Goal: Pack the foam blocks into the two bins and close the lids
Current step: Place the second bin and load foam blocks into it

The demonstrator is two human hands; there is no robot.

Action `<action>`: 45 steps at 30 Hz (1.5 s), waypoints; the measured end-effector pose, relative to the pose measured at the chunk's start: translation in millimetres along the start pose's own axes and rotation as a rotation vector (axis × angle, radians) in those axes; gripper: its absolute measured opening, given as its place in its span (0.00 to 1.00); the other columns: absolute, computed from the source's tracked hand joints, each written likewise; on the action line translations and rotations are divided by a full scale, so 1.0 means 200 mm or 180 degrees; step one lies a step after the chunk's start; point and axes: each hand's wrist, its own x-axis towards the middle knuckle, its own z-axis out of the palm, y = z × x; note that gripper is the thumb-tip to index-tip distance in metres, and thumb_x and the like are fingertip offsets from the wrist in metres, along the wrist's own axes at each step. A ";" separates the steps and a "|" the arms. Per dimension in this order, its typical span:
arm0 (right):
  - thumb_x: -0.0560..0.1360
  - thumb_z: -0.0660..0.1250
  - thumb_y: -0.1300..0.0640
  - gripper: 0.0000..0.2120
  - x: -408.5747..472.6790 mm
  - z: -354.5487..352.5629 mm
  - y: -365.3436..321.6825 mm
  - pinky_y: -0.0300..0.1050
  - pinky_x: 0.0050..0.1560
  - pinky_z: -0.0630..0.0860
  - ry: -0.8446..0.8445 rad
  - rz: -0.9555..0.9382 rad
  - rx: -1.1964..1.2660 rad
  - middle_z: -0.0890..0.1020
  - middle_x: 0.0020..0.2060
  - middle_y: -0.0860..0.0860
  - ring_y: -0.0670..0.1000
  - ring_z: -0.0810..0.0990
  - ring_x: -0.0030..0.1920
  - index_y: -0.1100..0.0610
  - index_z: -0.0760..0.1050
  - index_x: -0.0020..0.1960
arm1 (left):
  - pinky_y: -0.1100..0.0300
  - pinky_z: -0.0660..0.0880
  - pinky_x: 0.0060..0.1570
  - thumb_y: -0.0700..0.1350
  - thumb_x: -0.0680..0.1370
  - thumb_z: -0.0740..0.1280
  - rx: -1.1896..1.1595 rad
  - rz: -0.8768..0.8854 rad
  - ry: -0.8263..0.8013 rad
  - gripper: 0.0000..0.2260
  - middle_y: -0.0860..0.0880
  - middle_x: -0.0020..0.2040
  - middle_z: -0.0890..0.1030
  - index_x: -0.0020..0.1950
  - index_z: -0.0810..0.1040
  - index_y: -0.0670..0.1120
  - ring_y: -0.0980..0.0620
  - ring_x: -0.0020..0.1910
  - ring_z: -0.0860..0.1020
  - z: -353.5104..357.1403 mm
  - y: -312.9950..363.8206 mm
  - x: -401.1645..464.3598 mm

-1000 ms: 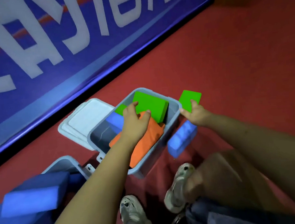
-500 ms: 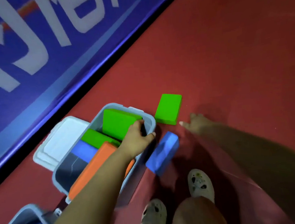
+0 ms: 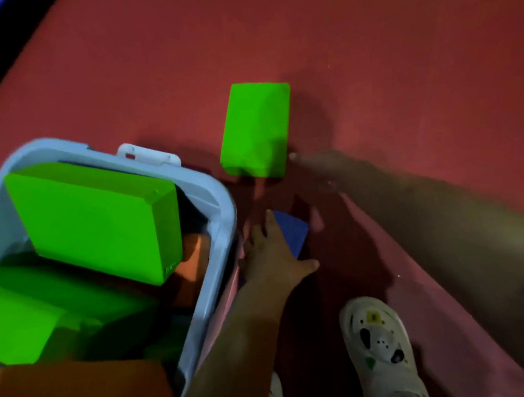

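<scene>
I see two loose blocks on the red floor (image 3: 400, 59), both outside the bin (image 3: 220, 202). The green block (image 3: 256, 129) lies at 12 o'clock from my left hand (image 3: 275, 254), with its long axis running about 12 to 6. My right hand (image 3: 318, 166) is nearer to it: one blurred fingertip is just beside its lower right corner, and I cannot tell if this hand is wide or narrow, or if it touches. The blue block (image 3: 292, 232) lies close beside the bin wall, under my left hand. The left fingers are spread and rest flat on it, not curled around. The bin already holds green and orange blocks and looks rather full.
</scene>
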 end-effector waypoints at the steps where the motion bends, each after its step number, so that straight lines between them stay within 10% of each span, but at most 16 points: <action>1: 0.73 0.67 0.41 0.16 0.07 0.08 0.02 0.43 0.39 0.72 -0.0245 0.0106 0.0155 0.79 0.28 0.47 0.47 0.74 0.34 0.53 0.71 0.40 | 0.47 0.61 0.69 0.57 0.68 0.74 0.0071 -0.0015 0.0047 0.51 0.43 0.75 0.54 0.78 0.42 0.48 0.41 0.74 0.58 0.03 -0.04 0.03; 5: 0.75 0.66 0.44 0.18 0.26 0.28 0.05 0.47 0.51 0.70 -0.0293 0.0297 0.0578 0.72 0.48 0.47 0.47 0.71 0.50 0.55 0.71 0.58 | 0.49 0.66 0.64 0.54 0.72 0.70 0.0201 -0.0158 0.0310 0.42 0.45 0.70 0.59 0.77 0.48 0.49 0.43 0.69 0.63 0.09 -0.12 0.10; 12: 0.69 0.73 0.46 0.30 0.45 0.40 0.01 0.38 0.32 0.66 0.0151 0.0122 0.1309 0.78 0.56 0.51 0.45 0.74 0.39 0.60 0.70 0.65 | 0.40 0.67 0.65 0.51 0.65 0.60 -0.0216 0.0337 0.1018 0.37 0.41 0.76 0.58 0.75 0.58 0.58 0.33 0.70 0.64 0.18 -0.16 0.11; 18: 0.70 0.72 0.46 0.20 0.49 0.34 -0.01 0.34 0.32 0.69 -0.0134 0.0263 0.1563 0.76 0.41 0.45 0.42 0.73 0.39 0.54 0.72 0.57 | 0.41 0.67 0.63 0.54 0.65 0.55 -0.0214 0.0270 0.1095 0.35 0.40 0.76 0.59 0.74 0.63 0.61 0.33 0.69 0.66 0.19 -0.14 0.14; 26: 0.66 0.76 0.47 0.31 0.36 0.24 0.11 0.42 0.37 0.77 -0.0120 0.0165 0.1998 0.79 0.59 0.52 0.50 0.79 0.54 0.54 0.71 0.65 | 0.49 0.65 0.69 0.58 0.71 0.67 -0.0480 0.0319 0.0584 0.44 0.44 0.76 0.52 0.70 0.34 0.71 0.40 0.71 0.62 0.26 -0.13 0.12; 34: 0.47 0.80 0.41 0.50 0.01 0.02 0.19 0.42 0.38 0.79 -0.0053 -0.0197 0.2340 0.81 0.57 0.50 0.49 0.81 0.55 0.53 0.70 0.66 | 0.51 0.68 0.65 0.51 0.70 0.71 -0.0543 0.0597 0.0935 0.43 0.43 0.73 0.58 0.73 0.43 0.68 0.41 0.67 0.66 0.27 -0.01 -0.10; 41: 0.76 0.67 0.52 0.06 -0.56 -0.18 0.09 0.39 0.33 0.77 -0.0174 -0.0645 0.2867 0.83 0.41 0.51 0.45 0.82 0.35 0.55 0.77 0.48 | 0.70 0.61 0.50 0.54 0.64 0.68 -0.0945 0.1257 0.2100 0.39 0.40 0.65 0.68 0.74 0.58 0.58 0.46 0.57 0.71 0.00 0.12 -0.45; 45: 0.73 0.70 0.52 0.13 -0.92 -0.22 -0.03 0.41 0.38 0.80 0.0007 -0.0875 0.2825 0.82 0.43 0.49 0.44 0.81 0.41 0.55 0.76 0.55 | 0.71 0.60 0.54 0.52 0.65 0.69 -0.1209 0.1449 0.2166 0.41 0.40 0.64 0.67 0.75 0.55 0.59 0.45 0.59 0.70 -0.18 0.12 -0.77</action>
